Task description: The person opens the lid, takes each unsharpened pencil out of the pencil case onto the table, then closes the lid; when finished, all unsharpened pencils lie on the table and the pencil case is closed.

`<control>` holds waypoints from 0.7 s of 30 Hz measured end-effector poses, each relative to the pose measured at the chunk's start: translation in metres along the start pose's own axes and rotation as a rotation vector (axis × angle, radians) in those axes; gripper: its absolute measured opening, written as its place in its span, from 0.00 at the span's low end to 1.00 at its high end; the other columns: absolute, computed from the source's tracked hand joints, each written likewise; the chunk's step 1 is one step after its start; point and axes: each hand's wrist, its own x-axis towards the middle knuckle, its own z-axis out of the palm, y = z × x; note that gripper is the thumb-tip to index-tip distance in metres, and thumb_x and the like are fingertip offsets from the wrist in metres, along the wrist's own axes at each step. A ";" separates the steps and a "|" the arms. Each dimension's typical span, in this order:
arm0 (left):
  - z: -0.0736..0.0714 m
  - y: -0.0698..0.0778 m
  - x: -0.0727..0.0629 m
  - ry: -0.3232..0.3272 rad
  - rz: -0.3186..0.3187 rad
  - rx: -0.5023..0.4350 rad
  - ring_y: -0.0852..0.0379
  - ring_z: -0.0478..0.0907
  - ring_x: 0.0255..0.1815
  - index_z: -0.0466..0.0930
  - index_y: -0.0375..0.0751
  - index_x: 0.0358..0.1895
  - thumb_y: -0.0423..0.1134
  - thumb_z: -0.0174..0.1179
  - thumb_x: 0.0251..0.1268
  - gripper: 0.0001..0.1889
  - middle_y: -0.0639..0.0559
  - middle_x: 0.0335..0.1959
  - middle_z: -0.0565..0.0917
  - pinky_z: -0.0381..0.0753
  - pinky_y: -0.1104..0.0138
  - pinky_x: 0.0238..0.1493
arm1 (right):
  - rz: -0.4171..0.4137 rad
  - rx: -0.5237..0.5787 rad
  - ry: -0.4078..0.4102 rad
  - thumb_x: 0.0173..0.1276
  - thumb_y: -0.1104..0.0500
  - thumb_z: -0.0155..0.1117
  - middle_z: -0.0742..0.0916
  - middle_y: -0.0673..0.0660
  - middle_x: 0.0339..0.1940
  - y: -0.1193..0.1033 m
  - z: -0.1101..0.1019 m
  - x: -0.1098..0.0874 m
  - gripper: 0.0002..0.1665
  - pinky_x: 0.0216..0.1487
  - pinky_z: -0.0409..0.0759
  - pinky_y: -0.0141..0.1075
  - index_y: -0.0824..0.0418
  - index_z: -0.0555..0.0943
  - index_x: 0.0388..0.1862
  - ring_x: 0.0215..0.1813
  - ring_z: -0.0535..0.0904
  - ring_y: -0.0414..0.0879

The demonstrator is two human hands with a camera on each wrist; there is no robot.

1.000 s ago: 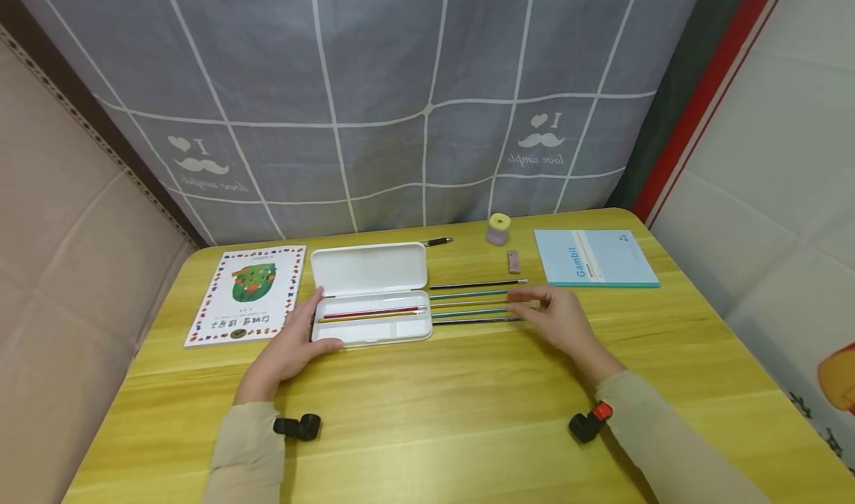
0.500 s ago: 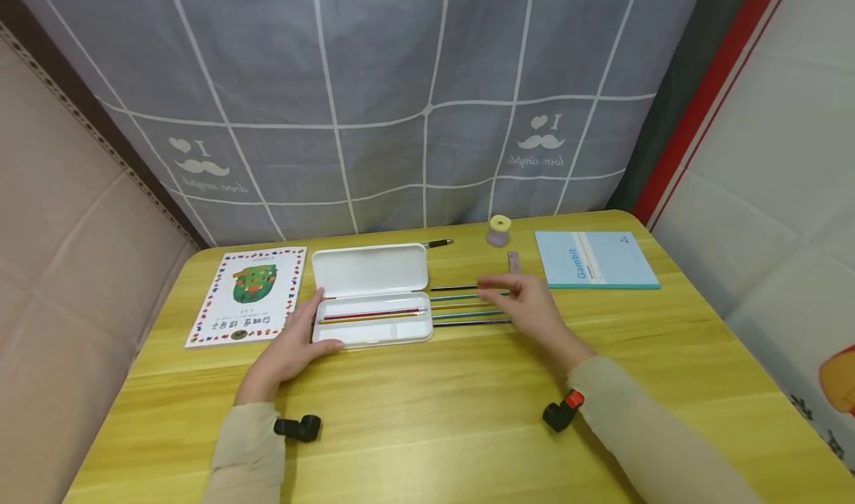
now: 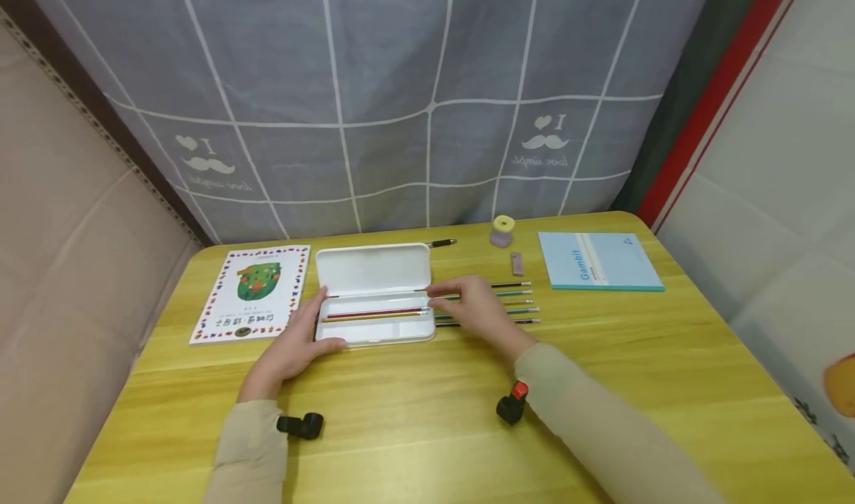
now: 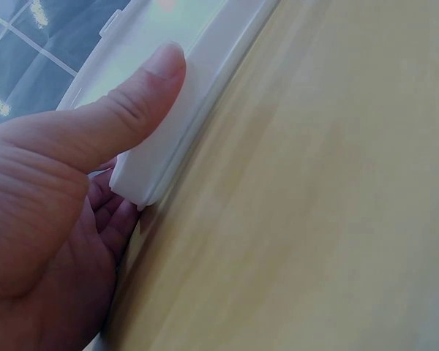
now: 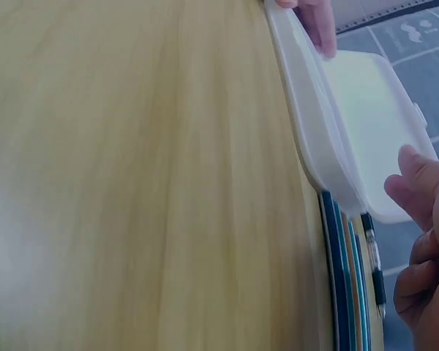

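Note:
A white pencil case (image 3: 374, 267) lies with its lid back on the table, a red pencil (image 3: 361, 315) and a yellow pencil (image 3: 347, 319) in its tray. My left hand (image 3: 294, 344) grips the case's left end; in the left wrist view the thumb lies on the front rim and the fingers sit behind the end. My right hand (image 3: 476, 307) is over the case's right end, thumb and forefinger near the pencil ends. The right wrist view shows nothing between them, the other fingers curled. Several pencils (image 3: 521, 302) lie side by side under and beyond it.
A picture book (image 3: 257, 289) lies left of the case. Behind it is a black pen (image 3: 442, 243). A yellow and purple round item (image 3: 502, 231), a small pinkish block (image 3: 517, 263) and a blue notebook (image 3: 601, 261) are on the right. A grey curtain hangs at the back edge.
My right hand has moved left, from the far ends of the loose pencils to the case's right end. The left hand stays on the case.

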 end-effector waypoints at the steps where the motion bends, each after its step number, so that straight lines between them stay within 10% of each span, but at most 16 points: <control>1: 0.000 0.000 0.000 -0.001 0.000 0.002 0.30 0.39 0.84 0.39 0.40 0.86 0.53 0.73 0.65 0.59 0.31 0.85 0.45 0.35 0.34 0.80 | 0.003 -0.022 -0.008 0.71 0.54 0.74 0.92 0.49 0.51 -0.002 0.004 0.002 0.14 0.54 0.84 0.42 0.54 0.92 0.53 0.58 0.85 0.45; 21: 0.001 -0.001 0.001 -0.010 -0.009 0.001 0.29 0.39 0.84 0.37 0.42 0.87 0.54 0.72 0.66 0.59 0.31 0.85 0.45 0.42 0.32 0.78 | 0.021 -0.375 -0.065 0.70 0.53 0.75 0.92 0.46 0.48 -0.017 0.033 0.023 0.13 0.54 0.85 0.43 0.47 0.92 0.52 0.55 0.87 0.45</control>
